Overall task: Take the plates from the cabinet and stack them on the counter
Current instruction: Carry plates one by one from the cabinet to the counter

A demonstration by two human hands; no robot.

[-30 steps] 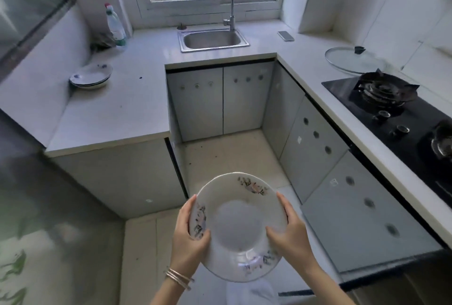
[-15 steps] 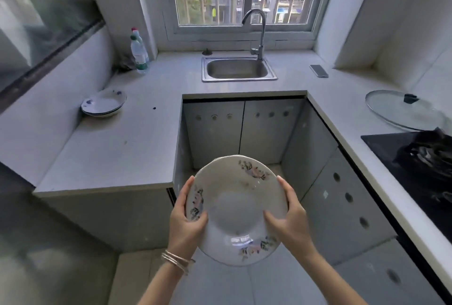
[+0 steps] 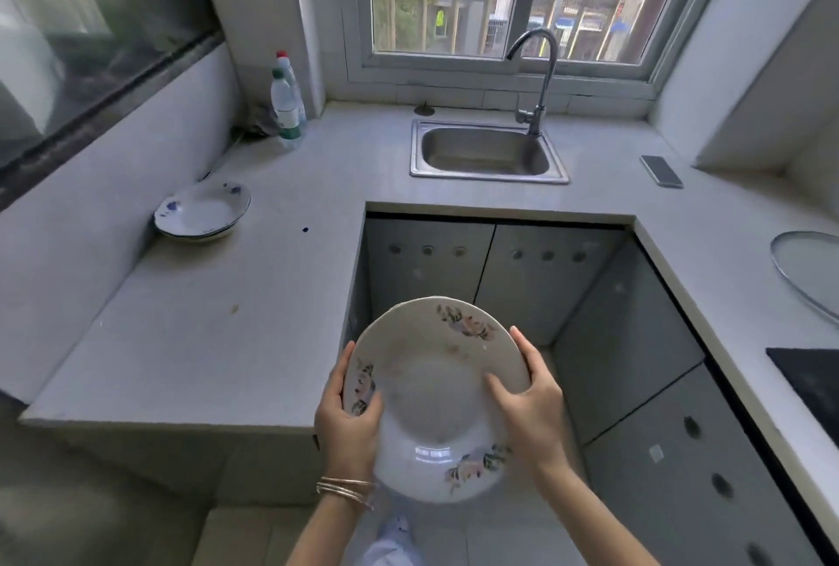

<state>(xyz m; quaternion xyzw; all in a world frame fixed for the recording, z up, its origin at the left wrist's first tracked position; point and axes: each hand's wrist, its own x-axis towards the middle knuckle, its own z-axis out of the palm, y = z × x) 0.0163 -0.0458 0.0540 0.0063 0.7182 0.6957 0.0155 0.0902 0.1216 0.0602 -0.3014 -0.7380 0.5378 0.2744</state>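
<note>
floral plate [image 3: 431, 402] held up in the air well in front of the sink [image 3: 481, 152], tilted with its face toward the camera, not touching the counter [image 3: 218, 329]. left hand [image 3: 347, 424] gripping the plate's left rim, thumb on the face, fingers curled behind and out of sight. right hand [image 3: 531, 420] gripping the right rim, thumb laid on the face, forefinger along the edge, other fingers hidden behind. thin bracelets [image 3: 347, 487] on the left wrist. stack of plates [image 3: 202, 213] with blue marks resting on the counter far left of the sink, near the wall. two bottles [image 3: 285, 107] upright in the corner left of the sink. faucet [image 3: 538, 79] at the sink's back right corner. phone [image 3: 661, 171] flat on the counter right of the sink. glass lid [image 3: 812, 270] farther right of the sink, partly cut off. closed cabinet doors [image 3: 513, 275] below the sink.
</note>
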